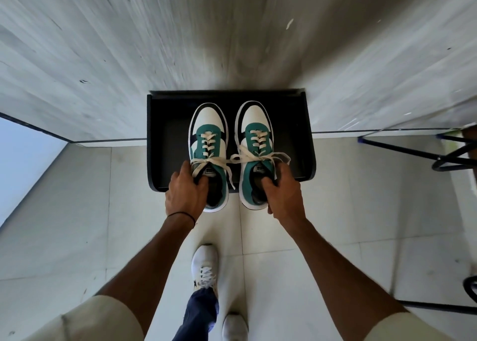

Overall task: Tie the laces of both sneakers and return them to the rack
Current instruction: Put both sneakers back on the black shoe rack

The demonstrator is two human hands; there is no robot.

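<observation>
Two green, white and navy sneakers sit side by side over the black rack (161, 124), toes toward the wall, heels past its front edge. The left sneaker (207, 134) has cream laces tied in a bow near its tongue. My left hand (187, 192) grips its collar with fingers inside the opening. The right sneaker (256, 131) also carries a tied bow, its loops spread wide. My right hand (282, 195) holds its collar, fingers tucked inside. Whether the soles rest on the rack, I cannot tell.
The rack stands against a grey streaked wall (129, 44). A black wire-frame stand (449, 157) is at the right. My own white shoes (205, 266) stand on the pale tiled floor (77, 211) below the rack.
</observation>
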